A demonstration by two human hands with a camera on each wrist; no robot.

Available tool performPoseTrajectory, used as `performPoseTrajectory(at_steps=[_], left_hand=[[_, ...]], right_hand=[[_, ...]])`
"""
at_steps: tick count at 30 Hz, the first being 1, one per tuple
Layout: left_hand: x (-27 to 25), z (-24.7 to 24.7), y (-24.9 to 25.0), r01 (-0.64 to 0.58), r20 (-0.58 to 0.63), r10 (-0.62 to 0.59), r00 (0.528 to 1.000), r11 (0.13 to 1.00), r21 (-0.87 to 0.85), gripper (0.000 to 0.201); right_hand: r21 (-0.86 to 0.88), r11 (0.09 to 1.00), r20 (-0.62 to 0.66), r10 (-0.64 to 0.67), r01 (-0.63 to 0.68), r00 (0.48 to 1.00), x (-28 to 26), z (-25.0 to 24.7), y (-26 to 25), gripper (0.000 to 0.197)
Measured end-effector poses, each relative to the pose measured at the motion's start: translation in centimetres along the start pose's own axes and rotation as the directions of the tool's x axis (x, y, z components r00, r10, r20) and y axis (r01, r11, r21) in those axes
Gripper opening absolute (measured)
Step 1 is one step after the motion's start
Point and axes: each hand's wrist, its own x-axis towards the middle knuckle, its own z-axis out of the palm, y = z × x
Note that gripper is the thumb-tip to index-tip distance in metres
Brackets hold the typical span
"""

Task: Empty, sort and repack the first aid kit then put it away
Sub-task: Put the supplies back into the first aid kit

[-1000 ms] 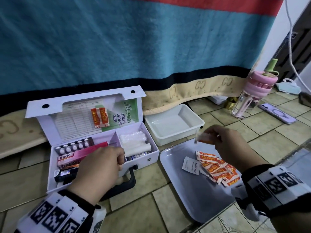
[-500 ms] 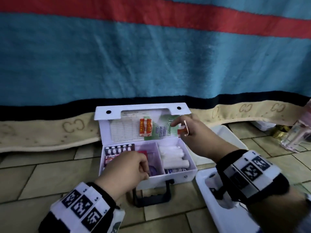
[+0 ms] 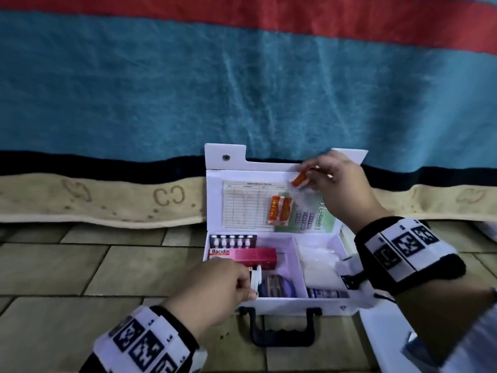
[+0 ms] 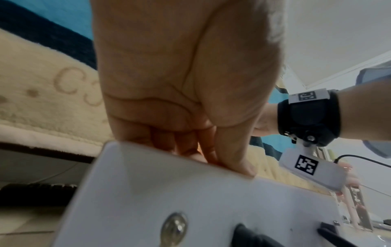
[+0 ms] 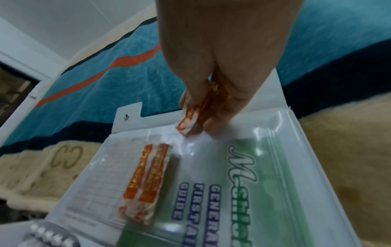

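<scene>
The white first aid kit (image 3: 295,302) stands open on the tiled floor, its lid (image 3: 234,173) upright against the blanket. My left hand (image 3: 215,286) grips the kit's front wall (image 4: 169,192), fingers inside and thumb outside. My right hand (image 3: 338,184) pinches an orange-and-white bandage packet (image 3: 300,180) at the top opening of the lid's clear pocket (image 5: 275,150). Two similar packets (image 3: 279,210) sit inside that pocket over the printed sheets. In the right wrist view the held packet (image 5: 190,120) points down into the pocket's mouth.
The left compartment holds a blister pack (image 3: 232,240), a pink Bacidin box (image 3: 242,255) and dark items; white rolls (image 3: 317,262) fill the right one. The black handle (image 3: 282,329) lies toward me. A white tray (image 3: 382,335) sits at lower right. The blanket (image 3: 242,90) hangs behind.
My right hand has carried the packet from above the tray to the lid, then up to the pocket's top edge. My left hand has stayed on the kit's front wall.
</scene>
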Motion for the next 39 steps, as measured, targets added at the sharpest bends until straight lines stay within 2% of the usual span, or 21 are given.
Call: performPoseTrajectory(at_steps=[2, 4, 7, 10, 13, 17, 23, 25, 28, 30, 34, 39], left_hand=[[-0.1, 0.1, 0.0, -0.001, -0.011, 0.001, 1.000, 1.000, -0.008, 0.022], [-0.2, 0.2, 0.0, 0.000, -0.021, 0.000, 1.000, 1.000, -0.016, 0.022], [-0.2, 0.2, -0.1, 0.010, -0.027, -0.010, 1.000, 1.000, -0.013, 0.022], [-0.2, 0.3, -0.1, 0.016, -0.024, -0.017, 1.000, 0.999, -0.040, 0.022], [-0.1, 0.3, -0.2, 0.020, -0.036, -0.021, 0.999, 0.999, -0.045, 0.023], [-0.1, 0.3, -0.2, 0.029, -0.036, -0.031, 0.999, 0.998, -0.054, 0.023], [-0.2, 0.3, -0.1, 0.043, -0.022, -0.044, 0.999, 0.998, -0.045, 0.024], [-0.2, 0.3, -0.1, 0.043, -0.023, -0.044, 0.999, 0.998, -0.040, 0.025], [-0.1, 0.2, -0.1, 0.050, -0.018, -0.050, 0.999, 0.998, -0.044, 0.026], [-0.1, 0.1, -0.1, 0.049, -0.016, -0.049, 0.999, 0.998, -0.037, 0.026], [-0.2, 0.1, -0.1, 0.048, -0.016, -0.049, 0.999, 0.998, -0.037, 0.025], [-0.2, 0.2, -0.2, 0.053, -0.010, -0.053, 0.999, 0.998, -0.046, 0.025]], right_hand=[[-0.214, 0.972, 0.147, -0.068, 0.098, 0.987, 0.2, -0.3, -0.1, 0.019], [-0.357, 0.923, 0.261, -0.050, 0.144, 0.964, 0.0, -0.6, -0.1, 0.017], [-0.410, 0.903, 0.348, 0.023, 0.130, 0.937, -0.1, -0.8, -0.4, 0.015], [-0.516, 0.833, 0.482, 0.090, 0.200, 0.872, 0.2, -0.6, -0.7, 0.021], [-0.485, 0.845, 0.546, 0.091, 0.225, 0.833, 0.3, -0.7, -0.9, 0.025], [-0.520, 0.809, 0.568, 0.088, 0.273, 0.819, 0.2, -0.5, -1.0, 0.030], [-0.535, 0.834, 0.446, 0.143, 0.135, 0.884, 1.6, -1.6, -3.1, 0.018], [-0.547, 0.820, 0.472, 0.134, 0.170, 0.871, 1.7, -1.6, -3.3, 0.016], [-0.596, 0.772, 0.537, 0.180, 0.220, 0.824, 1.3, -0.7, -2.7, 0.027], [-0.610, 0.764, 0.532, 0.199, 0.209, 0.823, 1.1, -0.4, -2.3, 0.033], [-0.548, 0.827, 0.499, 0.206, 0.123, 0.842, 0.8, -0.3, -2.5, 0.033], [-0.487, 0.872, 0.454, 0.199, 0.055, 0.868, 0.8, -0.9, -2.1, 0.023]])
